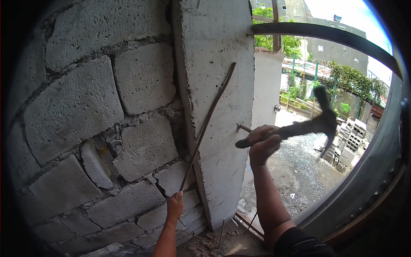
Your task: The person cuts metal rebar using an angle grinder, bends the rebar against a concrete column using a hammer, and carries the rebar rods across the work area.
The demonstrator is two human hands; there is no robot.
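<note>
- Right of the column (222, 94), our right hand (264, 143) has its fingers wrapped around the handle of a hammer (299, 128); they hide the middle of that grip.
- Across the opening on the column's right, the hammer's head is smeared by blur, so we can make out its claw and opposite end only roughly.
- From the column's right half juts a short metal rod (244, 127); its outer end is lost to us behind the right hand, and we cannot tell whether they touch.
- Below and left of the column's middle, our left hand (174, 206) is closed on the lower part of a ribbed bar (209, 115); the thumb shows, while most of the other fingers are out of sight.
- Over the column's face, the bar slants up and to the right from those fingers, its top end standing free of them; we cannot tell whether it touches the concrete.
- Under the left hand, near the column's foot, a thin rod end shows, and we cannot say whether it belongs to the same bar.
- To the column's left rises a block wall (72, 94), its outer edge swallowed by the dark rim of our view.
- Low on the column's right, our black sleeve (302, 242) is cut off.
</note>
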